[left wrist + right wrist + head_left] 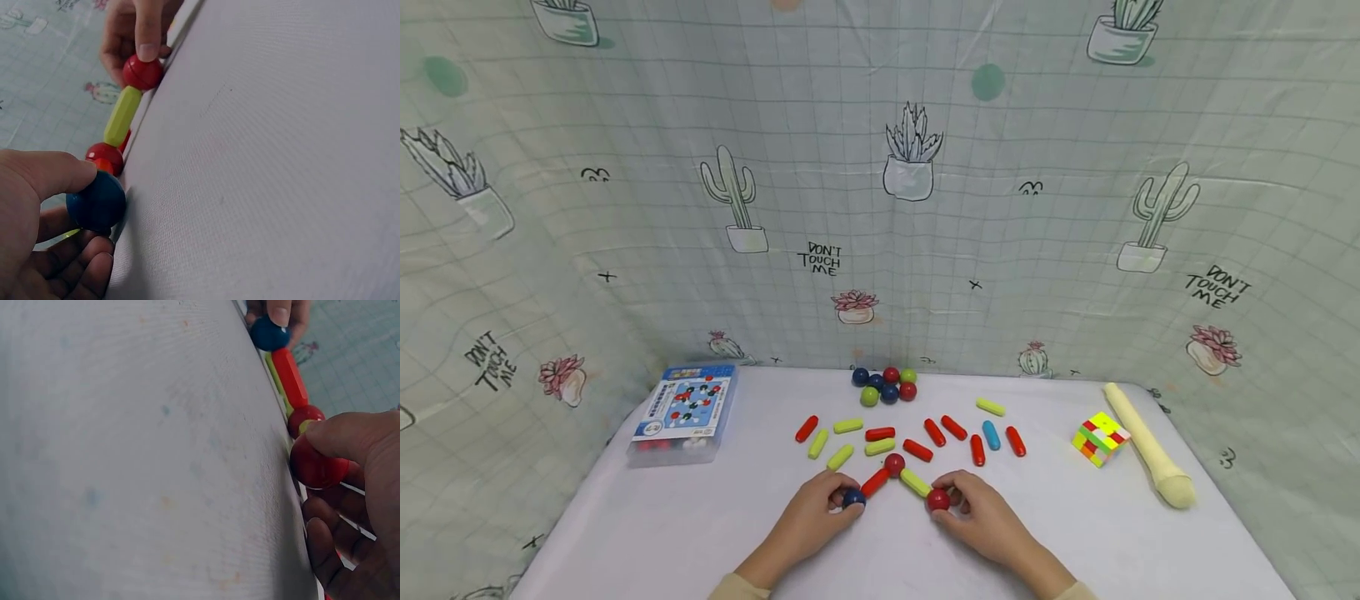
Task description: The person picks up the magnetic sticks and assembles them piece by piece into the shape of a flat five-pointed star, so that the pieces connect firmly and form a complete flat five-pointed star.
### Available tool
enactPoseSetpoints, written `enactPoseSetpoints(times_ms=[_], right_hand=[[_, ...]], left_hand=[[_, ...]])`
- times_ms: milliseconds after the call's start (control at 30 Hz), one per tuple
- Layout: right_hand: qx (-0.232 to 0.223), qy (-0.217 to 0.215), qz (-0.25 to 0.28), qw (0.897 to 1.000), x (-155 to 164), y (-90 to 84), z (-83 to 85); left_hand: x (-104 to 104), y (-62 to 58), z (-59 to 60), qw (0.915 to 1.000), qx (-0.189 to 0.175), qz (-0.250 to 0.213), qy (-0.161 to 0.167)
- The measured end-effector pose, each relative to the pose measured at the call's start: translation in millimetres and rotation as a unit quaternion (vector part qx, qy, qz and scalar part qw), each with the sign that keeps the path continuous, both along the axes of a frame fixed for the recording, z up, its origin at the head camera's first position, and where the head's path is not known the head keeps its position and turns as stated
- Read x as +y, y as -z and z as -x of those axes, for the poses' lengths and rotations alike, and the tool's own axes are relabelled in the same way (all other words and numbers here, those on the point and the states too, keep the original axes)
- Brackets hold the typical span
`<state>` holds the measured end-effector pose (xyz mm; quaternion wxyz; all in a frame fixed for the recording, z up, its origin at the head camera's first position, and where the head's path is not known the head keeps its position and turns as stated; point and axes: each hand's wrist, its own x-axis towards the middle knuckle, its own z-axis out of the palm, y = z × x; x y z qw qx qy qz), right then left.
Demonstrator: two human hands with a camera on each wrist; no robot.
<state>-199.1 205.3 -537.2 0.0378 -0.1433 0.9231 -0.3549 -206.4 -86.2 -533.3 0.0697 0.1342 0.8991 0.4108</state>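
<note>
In the head view my left hand (815,514) grips a dark blue ball (97,201) between thumb and fingers. A red rod (875,482) runs from that ball to a red ball (894,464) at the peak of a V shape. From this peak a yellow-green rod (915,482) slopes down to a second red ball (317,462). My right hand (983,515) holds that second red ball by thumb and fingers. Balls and rods form one line touching end to end, low over or on the white table; the exact contact cannot be told.
Loose red rods (918,450), yellow-green rods (840,457) and one blue rod (991,435) lie beyond the hands. Several balls (890,392) cluster behind them. At left sits a plastic box (685,414); at right are a puzzle cube (1101,438) and a cream-coloured club-like object (1150,447).
</note>
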Motion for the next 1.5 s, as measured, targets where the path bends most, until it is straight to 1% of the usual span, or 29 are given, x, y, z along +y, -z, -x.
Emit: enactPoseSetpoints(times_ms=[167, 367, 567, 867, 1133, 1233, 1333, 1433, 1500], right_hand=[[0.001, 0.011, -0.005, 1.000, 3, 0.8, -2.5], [0.002, 0.015, -0.009, 1.000, 2, -1.0, -1.0], [0.004, 0.009, -0.018, 1.000, 1, -2.3, -0.9], [0.010, 0.005, -0.015, 1.000, 0, -0.8, -0.2], [-0.001, 0.004, -0.015, 1.000, -3, -2.5, -0.8], [-0.011, 0.004, -0.008, 1.000, -4, -3.5, 0.4], [-0.021, 0.010, 0.012, 1.000, -3, -3.8, 4.5], [-0.020, 0.027, 0.033, 0.999, -2, -3.7, 11.7], [-0.010, 0.044, 0.042, 0.998, -2, -3.7, 17.7]], left_hand=[[4, 0.7, 1.0, 1.0000, 0.008, 0.000, 0.006], [4, -0.7, 3.5, 0.9999, 0.016, 0.000, 0.001], [2, 0.7, 3.0, 0.9997, 0.021, -0.002, 0.009], [0, -0.9, 1.1, 0.9998, 0.016, -0.001, 0.007], [-2, 0.1, -0.7, 0.9999, 0.014, -0.002, 0.007], [-3, 1.3, -0.7, 0.9999, 0.011, -0.004, 0.006], [-4, 1.9, -0.1, 0.9999, 0.009, -0.007, 0.008], [-4, 2.1, 0.7, 0.9999, 0.005, -0.009, 0.011], [-5, 2.2, 1.2, 0.9998, 0.003, -0.013, 0.013]])
